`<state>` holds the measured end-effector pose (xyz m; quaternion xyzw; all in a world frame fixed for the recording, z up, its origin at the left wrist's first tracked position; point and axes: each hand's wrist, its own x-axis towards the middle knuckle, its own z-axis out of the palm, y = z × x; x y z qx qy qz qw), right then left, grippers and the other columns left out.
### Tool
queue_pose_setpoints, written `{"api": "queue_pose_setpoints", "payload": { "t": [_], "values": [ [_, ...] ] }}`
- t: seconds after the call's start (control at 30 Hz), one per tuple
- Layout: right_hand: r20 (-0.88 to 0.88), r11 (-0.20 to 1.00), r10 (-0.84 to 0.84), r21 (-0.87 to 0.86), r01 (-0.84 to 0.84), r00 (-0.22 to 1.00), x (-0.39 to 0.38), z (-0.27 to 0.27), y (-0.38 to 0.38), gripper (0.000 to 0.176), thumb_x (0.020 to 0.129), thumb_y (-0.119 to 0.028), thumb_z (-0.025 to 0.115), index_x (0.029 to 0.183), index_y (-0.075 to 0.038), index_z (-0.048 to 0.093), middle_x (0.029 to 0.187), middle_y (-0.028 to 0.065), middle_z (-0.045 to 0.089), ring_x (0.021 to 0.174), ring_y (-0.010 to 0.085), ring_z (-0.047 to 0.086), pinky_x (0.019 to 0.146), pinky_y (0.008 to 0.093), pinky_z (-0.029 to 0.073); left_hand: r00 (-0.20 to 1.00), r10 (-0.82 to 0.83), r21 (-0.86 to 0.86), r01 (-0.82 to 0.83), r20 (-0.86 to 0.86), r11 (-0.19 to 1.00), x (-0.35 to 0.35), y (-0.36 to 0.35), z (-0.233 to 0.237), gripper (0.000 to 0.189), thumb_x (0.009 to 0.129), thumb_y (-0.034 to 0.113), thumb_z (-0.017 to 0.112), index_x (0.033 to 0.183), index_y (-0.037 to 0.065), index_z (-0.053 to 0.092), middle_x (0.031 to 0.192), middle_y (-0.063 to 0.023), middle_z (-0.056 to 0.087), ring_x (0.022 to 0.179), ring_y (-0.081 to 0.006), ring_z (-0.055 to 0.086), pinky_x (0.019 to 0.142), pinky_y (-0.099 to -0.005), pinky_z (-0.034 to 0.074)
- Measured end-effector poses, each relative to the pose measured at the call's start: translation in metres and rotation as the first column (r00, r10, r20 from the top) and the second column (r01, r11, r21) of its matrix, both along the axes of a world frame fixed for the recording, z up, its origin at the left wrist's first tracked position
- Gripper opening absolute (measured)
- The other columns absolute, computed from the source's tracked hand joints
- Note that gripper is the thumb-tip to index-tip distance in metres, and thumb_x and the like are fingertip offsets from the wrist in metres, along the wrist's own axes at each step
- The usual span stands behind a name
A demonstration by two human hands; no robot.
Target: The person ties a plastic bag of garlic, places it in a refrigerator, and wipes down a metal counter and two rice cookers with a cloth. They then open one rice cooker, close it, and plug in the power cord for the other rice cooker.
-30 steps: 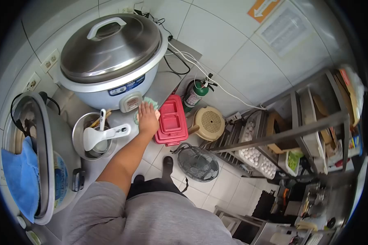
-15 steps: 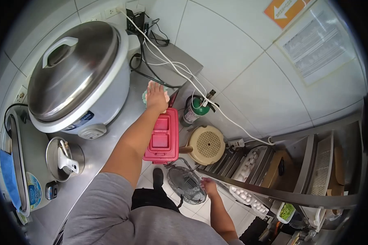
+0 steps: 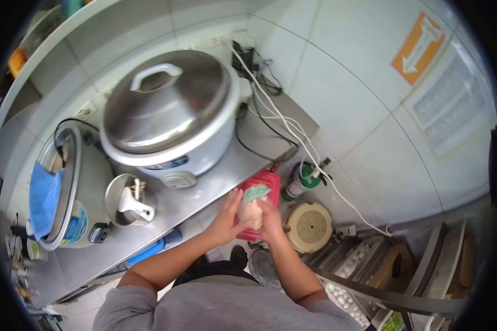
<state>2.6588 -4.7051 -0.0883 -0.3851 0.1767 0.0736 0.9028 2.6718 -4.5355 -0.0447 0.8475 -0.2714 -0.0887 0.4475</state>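
Left hand (image 3: 228, 214), right hand (image 3: 269, 218): cloth (image 3: 255, 193) between them

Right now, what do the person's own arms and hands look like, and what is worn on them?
The left hand and right hand are bare: no gloves, no ring or watch that I can make out. Forearms are uncovered. A plain grey top with short sleeves ends above the elbows, no print visible.

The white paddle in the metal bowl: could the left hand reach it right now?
Probably yes. The left hand shares a cloth with the right hand, but only bare counter lies between it and the white paddle, which sticks out of the open metal bowl.
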Motion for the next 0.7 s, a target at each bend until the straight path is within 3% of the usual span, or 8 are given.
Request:
{"api": "queue_pose_setpoints", "payload": {
  "t": [0.13, 0.2, 0.23, 0.3, 0.37, 0.43, 0.5, 0.7],
  "values": [
    [0.372, 0.818, -0.172, -0.462, 0.343, 0.912, 0.060, 0.076, 0.040, 0.030, 0.092, -0.010, 0.057, 0.119, 0.002, 0.053, 0.105, 0.0087, 0.061, 0.094, 0.0167, 0.060, 0.081, 0.0287, 0.048, 1.000, 0.022, -0.080, -0.022, -0.007, 0.997, -0.009, 0.093, 0.077, 0.058, 0.087, 0.027, 0.065, 0.136, 0.003, 0.044, 0.141, -0.0235, 0.041, 0.131, -0.0363, 0.040, 0.108, -0.0408, 0.033],
    [0.398, 0.218, 0.229, -0.910, 0.352, 0.888, 0.095, 0.082, 0.044, 0.042, 0.085, -0.015, 0.065, 0.122, 0.002, 0.053, 0.116, 0.0186, 0.058, 0.105, 0.0311, 0.057, 0.094, 0.0393, 0.044, 0.993, 0.115, -0.040, -0.113, 0.035, 0.993, -0.025, 0.133, 0.108, 0.047, 0.088, 0.023, 0.064, 0.130, 0.007, 0.051, 0.133, -0.0178, 0.050, 0.123, -0.0328, 0.049, 0.102, -0.0401, 0.039],
    [0.619, 0.114, 0.035, -0.783, 0.612, 0.785, 0.111, 0.072, 0.061, 0.044, 0.082, -0.014, 0.066, 0.122, 0.000, 0.055, 0.116, 0.0182, 0.059, 0.105, 0.0333, 0.057, 0.095, 0.0402, 0.043, 0.991, 0.124, -0.042, -0.122, 0.047, 0.992, -0.036, 0.154, 0.122, 0.047, 0.088, 0.023, 0.064, 0.130, 0.007, 0.051, 0.133, -0.0178, 0.050, 0.123, -0.0328, 0.049, 0.102, -0.0401, 0.039],
    [0.736, 0.015, 0.078, -0.675, 0.738, 0.672, 0.132, 0.108, 0.065, 0.042, 0.081, -0.013, 0.066, 0.121, -0.002, 0.057, 0.117, 0.0170, 0.059, 0.110, 0.0310, 0.055, 0.097, 0.0398, 0.042, 0.975, 0.223, -0.034, -0.222, 0.010, 0.974, -0.058, 0.190, 0.136, 0.040, 0.087, 0.014, 0.064, 0.124, 0.003, 0.056, 0.122, -0.0152, 0.060, 0.118, -0.0265, 0.054, 0.102, -0.0360, 0.040],
    [0.702, 0.305, 0.111, -0.697, 0.649, 0.703, 0.146, 0.164, 0.085, 0.041, 0.082, -0.012, 0.066, 0.120, -0.004, 0.057, 0.120, 0.0165, 0.057, 0.115, 0.0298, 0.052, 0.099, 0.0393, 0.040, 0.954, 0.293, -0.116, -0.299, -0.060, 0.947, -0.075, 0.224, 0.133, 0.037, 0.087, 0.011, 0.064, 0.123, 0.002, 0.057, 0.118, -0.0138, 0.062, 0.114, -0.0241, 0.057, 0.100, -0.0350, 0.041],
    [0.656, 0.290, 0.239, -0.752, 0.592, 0.716, 0.174, 0.206, 0.112, 0.043, 0.082, -0.012, 0.065, 0.123, -0.005, 0.055, 0.121, 0.0168, 0.056, 0.117, 0.0319, 0.049, 0.100, 0.0399, 0.039, 0.927, 0.347, -0.186, -0.369, -0.142, 0.911, -0.083, 0.244, 0.133, 0.035, 0.087, 0.009, 0.063, 0.121, 0.002, 0.059, 0.114, -0.0124, 0.065, 0.110, -0.0217, 0.059, 0.097, -0.0341, 0.043],
    [0.630, 0.028, 0.585, -0.644, 0.764, 0.510, 0.216, 0.232, 0.140, 0.047, 0.081, -0.012, 0.065, 0.126, -0.006, 0.052, 0.122, 0.0172, 0.055, 0.115, 0.0350, 0.050, 0.098, 0.0417, 0.041, 0.883, 0.431, -0.292, -0.468, -0.187, 0.834, -0.087, 0.257, 0.136, 0.034, 0.086, 0.007, 0.065, 0.119, 0.004, 0.061, 0.107, -0.0109, 0.068, 0.103, -0.0192, 0.063, 0.092, -0.0308, 0.046],
    [0.195, -0.197, 0.870, -0.704, 0.683, 0.452, 0.342, 0.252, 0.206, 0.037, 0.084, -0.015, 0.063, 0.119, -0.006, 0.054, 0.113, 0.0207, 0.060, 0.106, 0.0391, 0.055, 0.090, 0.0427, 0.046, 0.775, 0.630, -0.386, -0.597, -0.052, 0.703, -0.083, 0.285, 0.151, 0.031, 0.085, 0.001, 0.061, 0.116, 0.003, 0.062, 0.104, -0.0103, 0.069, 0.103, -0.0196, 0.063, 0.093, -0.0330, 0.045]
  ]
}}
